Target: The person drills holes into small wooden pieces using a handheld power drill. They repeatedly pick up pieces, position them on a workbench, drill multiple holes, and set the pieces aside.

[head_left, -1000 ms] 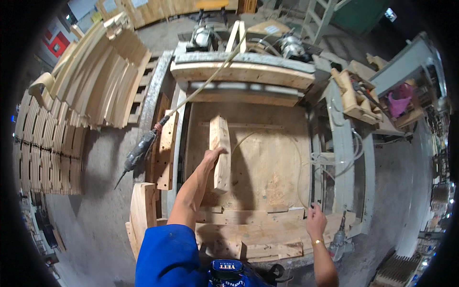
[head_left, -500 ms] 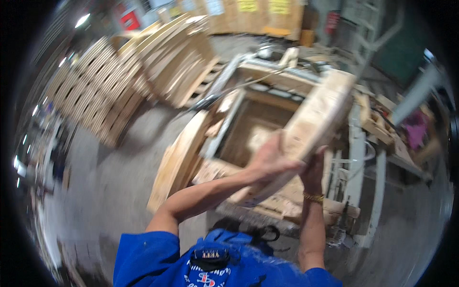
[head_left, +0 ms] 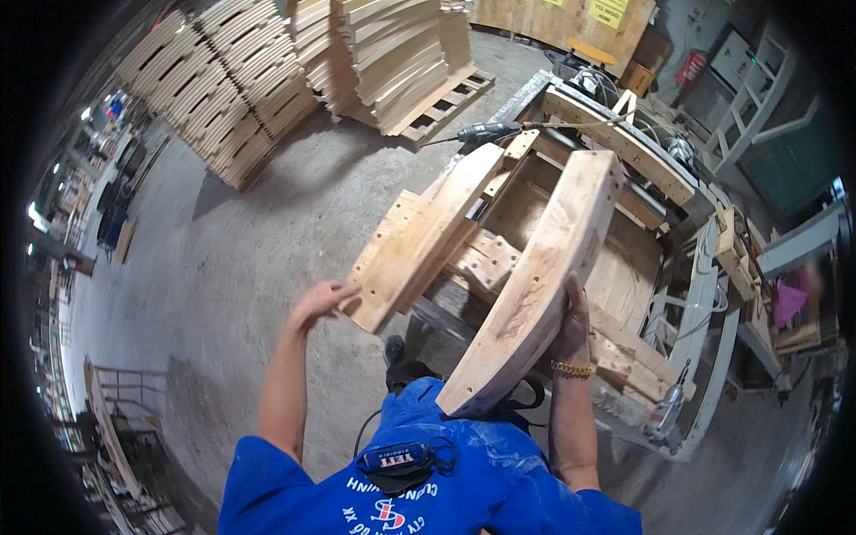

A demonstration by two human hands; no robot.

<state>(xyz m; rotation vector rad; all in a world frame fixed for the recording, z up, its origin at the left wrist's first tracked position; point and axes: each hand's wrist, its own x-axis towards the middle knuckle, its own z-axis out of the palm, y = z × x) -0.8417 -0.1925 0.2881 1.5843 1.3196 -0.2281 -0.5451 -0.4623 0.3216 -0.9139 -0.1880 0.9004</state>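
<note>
A thick, curved wooden beam (head_left: 544, 267) with small dark holes slants across the front of my body, its near end close to my shirt. My right hand (head_left: 575, 321), with a gold-coloured bracelet at the wrist, grips it from the right side; some fingers are hidden behind the wood. Left of it, my left hand (head_left: 323, 303) is closed at the near corner of a wooden board (head_left: 419, 241). That board lies on other pieces at the left side of the workbench frame (head_left: 704, 294).
A power tool (head_left: 489, 132) lies at the bench's far left corner, and another tool (head_left: 664, 415) hangs at its near right. Tall stacks of slatted wood (head_left: 223, 98) and curved boards (head_left: 392, 62) stand back left. A ladder-like metal frame (head_left: 749, 98) rises back right.
My left hand has left the beam and moved left to the board. The beam has come nearer my body, held by my right hand. The view has turned, shifting the bench rightward.
</note>
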